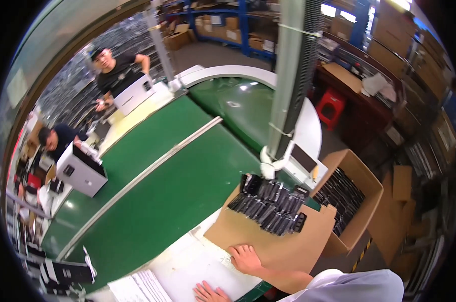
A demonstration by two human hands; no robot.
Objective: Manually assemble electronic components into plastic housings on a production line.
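Partly beneath right fingers (pixel 244 250), cardboard (pixel 288 253).

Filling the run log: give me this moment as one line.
left hand: spread, over table | right hand: at cardboard edge | black packets: piled on cardboard

No lettering can be read. The shirt's (pixel 114 82) pale chest mark is too small. Cartons (pixel 232 35) on the blue shelf (pixel 244 30) have pale patches, too blurred. Any print on the black packets (pixel 268 201), toward the cardboard's (pixel 283 251) far edge, is too small to tell.
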